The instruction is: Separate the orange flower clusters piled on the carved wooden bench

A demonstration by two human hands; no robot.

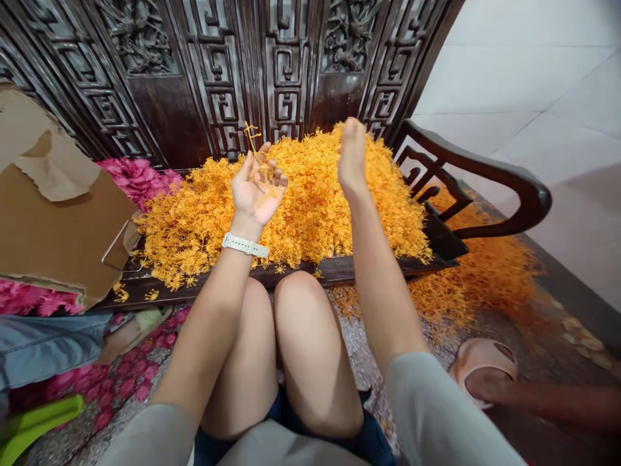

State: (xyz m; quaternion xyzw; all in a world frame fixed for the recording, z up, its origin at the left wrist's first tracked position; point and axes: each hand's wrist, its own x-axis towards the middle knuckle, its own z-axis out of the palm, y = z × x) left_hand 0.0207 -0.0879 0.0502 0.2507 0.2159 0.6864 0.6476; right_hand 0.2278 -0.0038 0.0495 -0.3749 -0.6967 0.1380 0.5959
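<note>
My left hand is palm up with its fingers curled round a thin, branched orange plastic flower piece, whose tip sticks up past the thumb. A white band circles that wrist. My right hand is raised over the right part of the heap, turned edge-on and smeared by motion, so its fingers do not show clearly. Below both hands lies a large heap of orange plastic flower pieces, spread over a dark wooden bench.
On the left, a torn cardboard box piece leans by pink artificial flowers. The bench has a curved armrest and a carved back. More orange pieces lie on the floor. Other people's feet show at both sides, one in a pink slipper.
</note>
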